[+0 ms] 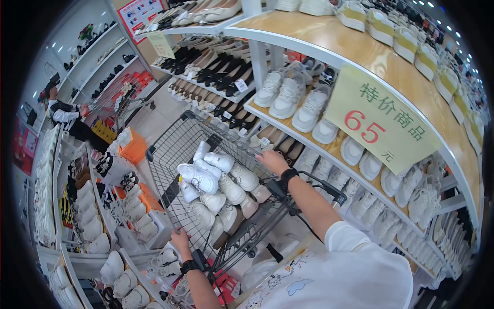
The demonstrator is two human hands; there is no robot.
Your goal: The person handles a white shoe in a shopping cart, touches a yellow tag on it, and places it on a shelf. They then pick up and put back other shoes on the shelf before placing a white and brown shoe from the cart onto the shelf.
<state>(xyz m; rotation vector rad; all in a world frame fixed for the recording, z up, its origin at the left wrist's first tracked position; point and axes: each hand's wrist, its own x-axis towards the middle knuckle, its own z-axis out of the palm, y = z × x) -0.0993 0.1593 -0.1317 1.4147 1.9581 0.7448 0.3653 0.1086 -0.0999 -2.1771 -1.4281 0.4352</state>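
Between two banks of shoe shelves stands a wire shopping cart [164,188], tilted across the view, with a loose heap of white sneakers [199,177] in its basket. As a judgement, the loading is well along: many shoes lie in the cart, unboxed, piled over one another at mixed angles, and part of the basket toward the far end is bare wire. Nothing shows whether the heap is complete or whether every shoe has its mate. The right hand [272,162] has its fingers curled over one side rim of the basket, and the left hand [180,241] grips the opposite rim; neither holds a shoe. Black bands sit on both wrists. To the right, white sneakers line the wooden shelf [337,147] behind a yellow price sign [381,118] marked 65 in red, which hides part of the row. Dark flats [226,72] fill the racks farther along, and more pale shoes [92,226] crowd the low racks on the left. An orange box [133,147] stands near the cart's front corner and looks likely to narrow the way on that side. Farther off, a person [64,110] in dark trousers stands at another cart [126,95], which could make passing there awkward.
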